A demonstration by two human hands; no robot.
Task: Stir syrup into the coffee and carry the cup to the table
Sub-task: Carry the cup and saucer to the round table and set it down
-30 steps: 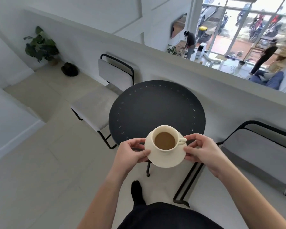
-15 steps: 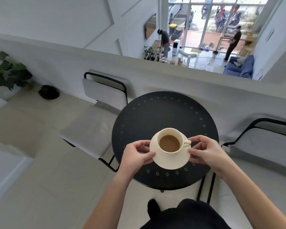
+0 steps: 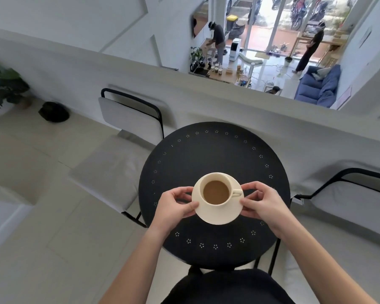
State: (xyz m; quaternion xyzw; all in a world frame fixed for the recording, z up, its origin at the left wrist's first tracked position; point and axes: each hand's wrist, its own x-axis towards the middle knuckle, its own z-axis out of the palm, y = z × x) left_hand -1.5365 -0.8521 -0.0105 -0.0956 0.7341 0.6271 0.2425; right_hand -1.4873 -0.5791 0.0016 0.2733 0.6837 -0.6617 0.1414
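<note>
Left hand [image 3: 174, 207] and right hand [image 3: 260, 204] are each pinching opposite rims of the saucer [image 3: 217, 216] bearing the coffee cup [image 3: 216, 191] over the round black surface [image 3: 206, 154].

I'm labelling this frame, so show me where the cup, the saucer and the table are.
cup [image 3: 216, 192]: head view, on the coffee surface inside it.
saucer [image 3: 219, 217]: head view, on its bare near rim.
table [image 3: 215, 154]: head view, on the bare black top beyond the cup.

I am standing on a café's upper level: a round black perforated metal desk [image 3: 215, 163] and grey-cushioned black-framed chairs [image 3: 127, 119] are overlooking a ground floor with a wooden counter [image 3: 226, 76] and blue sofa [image 3: 318, 88].
</note>
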